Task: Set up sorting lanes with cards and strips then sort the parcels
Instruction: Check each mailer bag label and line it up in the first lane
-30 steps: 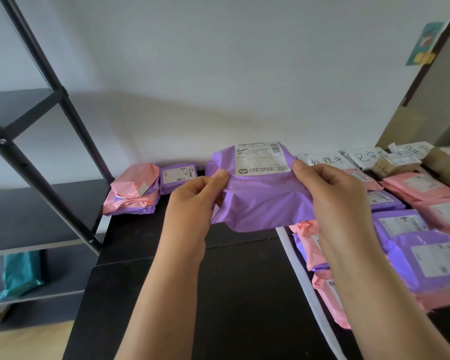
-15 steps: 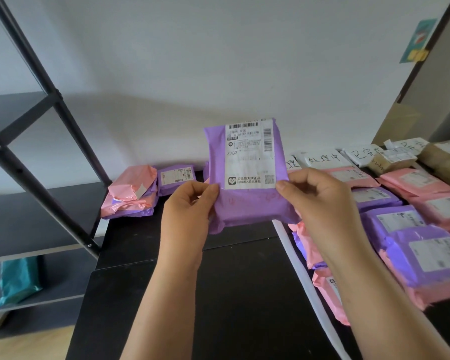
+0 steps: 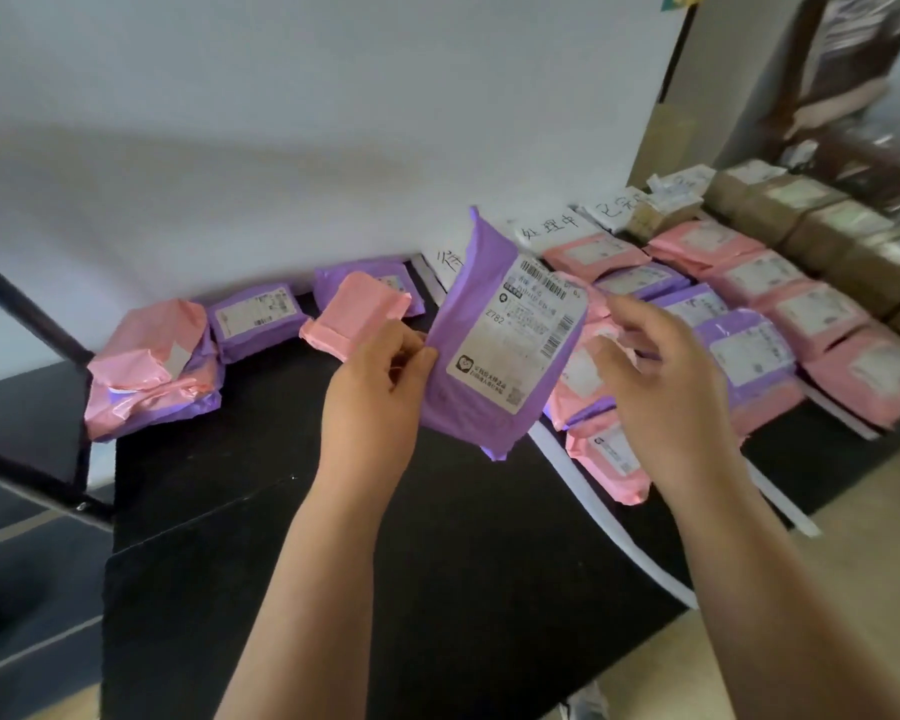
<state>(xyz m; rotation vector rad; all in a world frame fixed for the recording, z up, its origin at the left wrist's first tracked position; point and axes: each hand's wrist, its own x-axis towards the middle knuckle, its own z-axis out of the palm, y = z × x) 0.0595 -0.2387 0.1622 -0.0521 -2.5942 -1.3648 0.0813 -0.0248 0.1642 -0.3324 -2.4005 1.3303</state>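
Observation:
My left hand (image 3: 372,392) pinches the left edge of a purple parcel (image 3: 494,350) with a white shipping label, held tilted above the black table (image 3: 281,537). My right hand (image 3: 661,387) is just off the parcel's right side, fingers loosely spread, holding nothing. Handwritten white cards (image 3: 552,231) stand along the wall behind rows of pink and purple parcels (image 3: 749,324). White strips (image 3: 609,527) run across the table between the lanes.
Unsorted pink and purple parcels (image 3: 152,366) lie at the table's back left, with a pink one (image 3: 354,314) nearer the middle. Brown cardboard boxes (image 3: 811,220) line the far right. A black metal shelf frame (image 3: 27,314) stands at the left.
My right hand has let go of the purple parcel, which now hangs tilted from my left hand alone. The view has swung to the right, showing more of the sorted lanes.

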